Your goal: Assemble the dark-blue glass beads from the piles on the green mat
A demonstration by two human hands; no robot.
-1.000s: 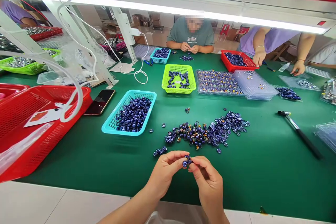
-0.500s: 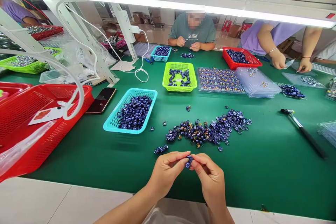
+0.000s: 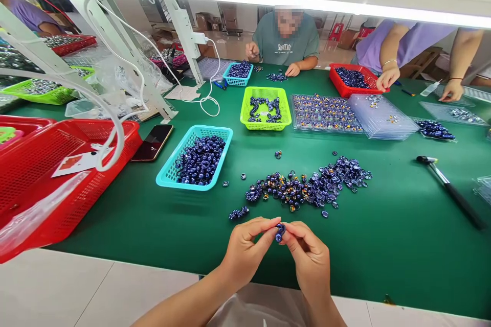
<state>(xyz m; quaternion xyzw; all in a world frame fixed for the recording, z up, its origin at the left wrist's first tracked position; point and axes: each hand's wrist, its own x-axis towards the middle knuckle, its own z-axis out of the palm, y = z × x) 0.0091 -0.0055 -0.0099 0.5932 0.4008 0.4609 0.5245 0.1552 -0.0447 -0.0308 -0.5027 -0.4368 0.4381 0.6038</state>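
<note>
The left hand [image 3: 247,250] and right hand [image 3: 312,258] are pinched together, both holding one shiny blue piece [image 3: 280,235]. It might be a ring, but part is hidden. It is over the green table [image 3: 172,230], near a blue pile [image 3: 326,184].

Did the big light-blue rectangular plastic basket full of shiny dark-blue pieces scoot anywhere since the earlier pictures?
No. The light-blue plastic basket keeps its place beside the dark gold-edged phone; only the whole view shifted.
</note>
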